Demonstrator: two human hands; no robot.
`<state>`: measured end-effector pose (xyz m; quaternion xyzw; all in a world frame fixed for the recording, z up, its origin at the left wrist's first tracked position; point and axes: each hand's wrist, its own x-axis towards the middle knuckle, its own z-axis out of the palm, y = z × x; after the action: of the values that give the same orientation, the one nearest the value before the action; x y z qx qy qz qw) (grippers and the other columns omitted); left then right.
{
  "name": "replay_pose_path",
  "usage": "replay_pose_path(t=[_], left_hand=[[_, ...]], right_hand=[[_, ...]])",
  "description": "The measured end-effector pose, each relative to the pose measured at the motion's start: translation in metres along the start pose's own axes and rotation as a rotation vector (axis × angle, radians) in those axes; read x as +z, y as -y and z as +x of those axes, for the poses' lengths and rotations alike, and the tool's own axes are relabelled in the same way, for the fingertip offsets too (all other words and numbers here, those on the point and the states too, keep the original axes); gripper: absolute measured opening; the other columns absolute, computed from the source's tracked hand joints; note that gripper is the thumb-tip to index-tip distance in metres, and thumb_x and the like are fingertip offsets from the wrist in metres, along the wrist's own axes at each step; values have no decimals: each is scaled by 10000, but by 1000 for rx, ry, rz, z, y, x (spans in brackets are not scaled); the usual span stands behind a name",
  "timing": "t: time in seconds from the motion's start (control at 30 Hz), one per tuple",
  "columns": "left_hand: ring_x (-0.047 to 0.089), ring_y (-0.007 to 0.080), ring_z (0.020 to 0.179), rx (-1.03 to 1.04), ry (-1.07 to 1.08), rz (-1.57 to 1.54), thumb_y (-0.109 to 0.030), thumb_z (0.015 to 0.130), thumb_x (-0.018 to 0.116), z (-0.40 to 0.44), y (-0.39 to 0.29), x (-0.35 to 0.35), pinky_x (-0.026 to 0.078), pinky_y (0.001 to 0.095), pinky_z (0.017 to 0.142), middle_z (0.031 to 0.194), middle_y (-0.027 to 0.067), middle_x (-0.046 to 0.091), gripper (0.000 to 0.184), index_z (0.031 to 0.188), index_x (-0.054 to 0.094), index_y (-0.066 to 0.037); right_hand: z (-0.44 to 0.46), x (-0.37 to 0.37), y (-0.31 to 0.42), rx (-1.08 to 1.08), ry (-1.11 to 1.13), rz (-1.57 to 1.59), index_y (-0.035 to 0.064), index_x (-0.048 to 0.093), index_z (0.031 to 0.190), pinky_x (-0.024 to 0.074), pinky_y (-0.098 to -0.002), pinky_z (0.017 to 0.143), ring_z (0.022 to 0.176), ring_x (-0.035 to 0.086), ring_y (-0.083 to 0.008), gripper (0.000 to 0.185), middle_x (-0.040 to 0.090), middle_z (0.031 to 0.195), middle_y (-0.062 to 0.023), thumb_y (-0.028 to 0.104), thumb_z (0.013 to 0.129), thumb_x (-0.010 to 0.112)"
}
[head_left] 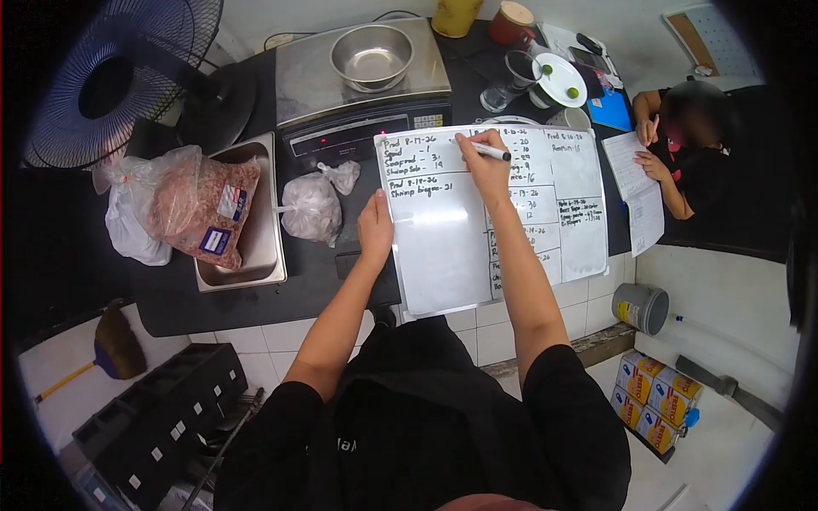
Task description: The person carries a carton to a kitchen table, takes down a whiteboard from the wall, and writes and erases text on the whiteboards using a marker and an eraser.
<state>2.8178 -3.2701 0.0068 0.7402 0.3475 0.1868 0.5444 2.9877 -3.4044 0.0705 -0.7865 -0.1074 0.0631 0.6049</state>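
Observation:
A whiteboard [439, 247] covered with handwritten dates, food names and numbers leans over the table edge in front of me. My left hand [375, 228] grips its left edge, with the fingertips partly hidden. In my right hand [486, 166] is a marker [492, 152], pinched between the fingers. That hand rests against the upper part of the board, near the top of the middle column, and covers some of the writing there. Left of the board, near my left hand, lies a knotted plastic bag [312, 209] with pale contents.
A scale [358, 128] carries a steel bowl [371, 58]. At left, a metal tray [266, 255] holds a bag of ground meat [209, 204] beside a fan [106, 77]. Another person [707, 162] writes on papers [626, 175] at right. Cartons [656, 400] and a grey bucket [641, 308] stand below.

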Motion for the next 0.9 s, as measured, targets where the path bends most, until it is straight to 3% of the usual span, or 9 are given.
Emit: replay_pose_path(t=[0.1,0.17,0.23,0.27,0.33,0.47,0.67,0.73,0.9], left_hand=[[618,371,724,-5,-20,36,-381,997,362,0,6,4,457,426,676,748,224,619,470,875,602,5],[591,376,660,28,-63,11,-356,993,395,0,4,5,438,433,626,694,222,584,443,807,564,9],[577,221,683,-51,29,62,-314,999,402,-2,-6,-1,443,348,671,757,165,630,415,904,596,41],[577,221,683,-56,22,62,-314,999,402,-1,-3,1,443,348,671,757,165,630,415,904,596,41],[567,364,608,11,-63,3,-324,986,428,-1,3,6,423,421,585,664,222,566,413,777,554,10],[561,362,596,25,-72,-29,-323,985,431,0,5,8,423,422,580,653,220,561,414,771,555,9],[521,295,521,25,-71,-16,-302,983,450,2,3,7,408,398,544,609,196,538,394,764,557,7],[483,142,586,-46,-16,2,-279,989,442,0,-5,3,416,334,584,628,133,556,392,788,570,32],[484,153,583,-38,-33,-7,-285,987,443,0,-7,4,417,341,586,629,149,551,394,784,566,30]], right_hand=[[14,16,-17,-180,-76,-122,34,540,730,423,-286,552,562,520,-122,311,585,617,-50,274,800,724],[16,21,-22,-181,-71,-130,29,533,709,409,-293,551,566,500,-128,322,562,589,-56,277,805,715],[15,24,-20,-177,-51,-123,29,524,683,394,-286,532,553,476,-116,323,553,583,-51,260,811,709],[16,25,-22,-177,-42,-123,29,524,683,394,-286,532,553,476,-116,323,553,583,-51,260,811,709],[18,27,-29,-187,-57,-87,28,520,670,382,-283,516,541,454,-108,323,544,578,-41,248,815,706],[19,29,-37,-235,-62,-106,31,523,672,375,-275,507,534,449,-100,315,538,574,-27,242,819,705],[12,31,-39,-227,-101,-52,39,526,675,380,-262,505,524,459,-90,296,555,569,-39,225,821,704],[8,31,-41,-214,-87,-50,36,532,679,386,-251,502,518,468,-89,296,567,570,-45,225,822,708],[5,30,-43,-243,-115,-75,32,538,679,394,-249,494,504,476,-91,297,570,568,-47,223,822,714]])
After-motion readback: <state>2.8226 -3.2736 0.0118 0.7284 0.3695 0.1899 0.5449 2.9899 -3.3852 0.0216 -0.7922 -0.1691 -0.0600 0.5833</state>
